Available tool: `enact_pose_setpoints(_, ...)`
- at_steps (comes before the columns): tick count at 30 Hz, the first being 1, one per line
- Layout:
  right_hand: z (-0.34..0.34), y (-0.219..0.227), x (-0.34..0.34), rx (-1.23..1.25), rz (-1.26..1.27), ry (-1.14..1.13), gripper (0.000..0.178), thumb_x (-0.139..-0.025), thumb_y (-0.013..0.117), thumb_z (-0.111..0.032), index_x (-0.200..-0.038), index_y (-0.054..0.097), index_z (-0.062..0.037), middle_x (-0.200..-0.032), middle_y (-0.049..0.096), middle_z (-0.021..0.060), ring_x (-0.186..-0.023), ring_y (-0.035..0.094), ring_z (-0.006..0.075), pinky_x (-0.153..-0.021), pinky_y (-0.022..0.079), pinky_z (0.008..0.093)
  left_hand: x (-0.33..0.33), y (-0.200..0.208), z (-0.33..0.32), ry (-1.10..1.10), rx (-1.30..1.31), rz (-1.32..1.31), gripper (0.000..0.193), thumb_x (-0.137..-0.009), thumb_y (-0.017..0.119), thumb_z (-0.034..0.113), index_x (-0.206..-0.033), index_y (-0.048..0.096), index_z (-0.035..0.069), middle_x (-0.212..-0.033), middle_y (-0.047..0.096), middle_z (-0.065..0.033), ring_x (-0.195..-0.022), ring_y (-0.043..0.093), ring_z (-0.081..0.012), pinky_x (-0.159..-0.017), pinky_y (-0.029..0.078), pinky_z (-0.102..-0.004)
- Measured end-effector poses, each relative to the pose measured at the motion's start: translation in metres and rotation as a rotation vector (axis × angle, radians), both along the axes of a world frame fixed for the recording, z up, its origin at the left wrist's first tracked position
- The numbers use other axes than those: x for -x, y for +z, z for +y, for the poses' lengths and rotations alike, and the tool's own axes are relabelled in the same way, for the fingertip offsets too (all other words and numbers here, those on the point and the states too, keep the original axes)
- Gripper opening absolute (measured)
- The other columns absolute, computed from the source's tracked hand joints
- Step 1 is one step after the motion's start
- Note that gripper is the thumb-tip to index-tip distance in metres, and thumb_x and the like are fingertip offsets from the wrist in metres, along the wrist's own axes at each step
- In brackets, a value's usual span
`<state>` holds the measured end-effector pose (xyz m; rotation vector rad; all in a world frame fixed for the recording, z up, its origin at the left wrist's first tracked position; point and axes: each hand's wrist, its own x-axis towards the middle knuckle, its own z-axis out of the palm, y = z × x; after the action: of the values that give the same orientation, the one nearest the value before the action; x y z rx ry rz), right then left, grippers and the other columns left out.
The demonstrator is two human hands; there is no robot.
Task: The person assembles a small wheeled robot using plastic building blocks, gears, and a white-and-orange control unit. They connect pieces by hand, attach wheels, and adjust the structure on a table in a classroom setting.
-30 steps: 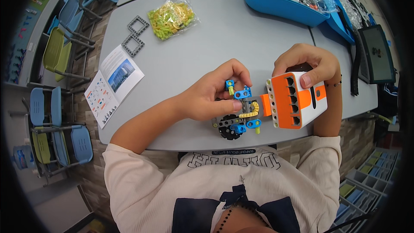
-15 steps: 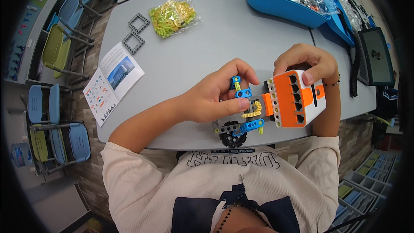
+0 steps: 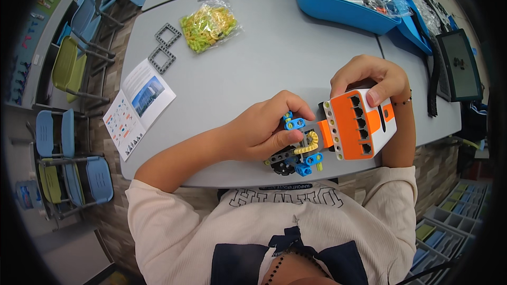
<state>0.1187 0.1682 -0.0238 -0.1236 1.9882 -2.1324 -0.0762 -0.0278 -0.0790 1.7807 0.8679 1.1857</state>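
Pinching blue beam assy [image 3: 311,143], L hand [image 3: 264,128], gripping orange/wht box [image 3: 344,125], R hand [image 3: 381,75], grey tbl [image 3: 253,58] below

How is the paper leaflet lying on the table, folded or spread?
Spread: the leaflet shows two panels side by side, meeting at a crease.

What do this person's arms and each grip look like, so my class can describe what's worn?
Loose, cream, ribbed-fabric sleeves end near the elbows, with no markings visible on them; both forearms are bare below. The left grip and right grip are ungloved hands. A thin bracelet of dark round beads circles the right wrist; none shows on the left.
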Motion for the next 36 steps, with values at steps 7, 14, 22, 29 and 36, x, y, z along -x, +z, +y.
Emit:
enact_pose_setpoints(7, -0.001, 0.000, 0.001, -0.008, -0.006, 0.021, 0.055, -0.080, 0.067, -0.035, -0.104, 0.061, 0.0138, -0.092, 0.067, 0.0175, -0.081, 0.064, 0.0183, -0.071, 0.051, 0.0260, 0.000, 0.003, -0.003, 0.011, -0.051, 0.073, 0.040, -0.096, 0.051, 0.037, -0.114, 0.046, 0.001, -0.093, 0.058, -0.0088, -0.079, 0.056, -0.0120, -0.071, 0.046, -0.0255)
enact_pose_setpoints(14, 0.002, 0.002, 0.002, -0.068, 0.026, 0.033, 0.054, -0.083, 0.065, -0.037, -0.105, 0.061, 0.0130, -0.092, 0.066, 0.0158, -0.080, 0.063, 0.0156, -0.069, 0.050, 0.0248, 0.006, 0.008, 0.000, 0.011, -0.004, 0.111, 0.042, -0.096, 0.050, 0.033, -0.123, 0.044, 0.001, -0.096, 0.055, -0.0090, -0.085, 0.056, -0.0156, -0.079, 0.046, -0.0271)
enact_pose_setpoints(22, 0.001, -0.001, -0.004, -0.044, 0.030, -0.079, 0.055, -0.085, 0.064, -0.036, -0.109, 0.060, 0.0137, -0.092, 0.066, 0.0142, -0.079, 0.062, 0.0142, -0.069, 0.050, 0.0245, 0.016, -0.005, 0.006, 0.241, -0.231, -0.002, 0.054, -0.080, 0.060, 0.024, -0.122, 0.036, 0.002, -0.108, 0.040, -0.0120, -0.096, 0.043, -0.0198, -0.084, 0.037, -0.0335)
enact_pose_setpoints(29, 0.004, -0.004, -0.004, 0.000, 0.028, -0.183, 0.054, -0.086, 0.063, -0.034, -0.109, 0.059, 0.0144, -0.094, 0.066, 0.0149, -0.083, 0.062, 0.0137, -0.071, 0.049, 0.0233, -0.001, -0.004, -0.027, 0.558, -0.373, 0.272, 0.025, -0.074, 0.068, 0.024, -0.088, 0.056, 0.006, -0.084, 0.055, -0.0072, -0.078, 0.049, -0.0233, -0.077, 0.032, -0.0348)
enact_pose_setpoints(36, 0.002, -0.002, -0.003, -0.063, -0.034, -0.286, 0.057, -0.081, 0.066, -0.039, -0.104, 0.062, 0.0124, -0.100, 0.064, 0.0167, -0.090, 0.062, 0.0198, -0.080, 0.048, 0.0273, -0.019, -0.004, -0.033, 0.620, -0.253, 0.313, 0.015, -0.089, 0.060, 0.021, -0.093, 0.058, 0.007, -0.089, 0.060, -0.0042, -0.081, 0.052, -0.0215, -0.098, 0.026, -0.0472)
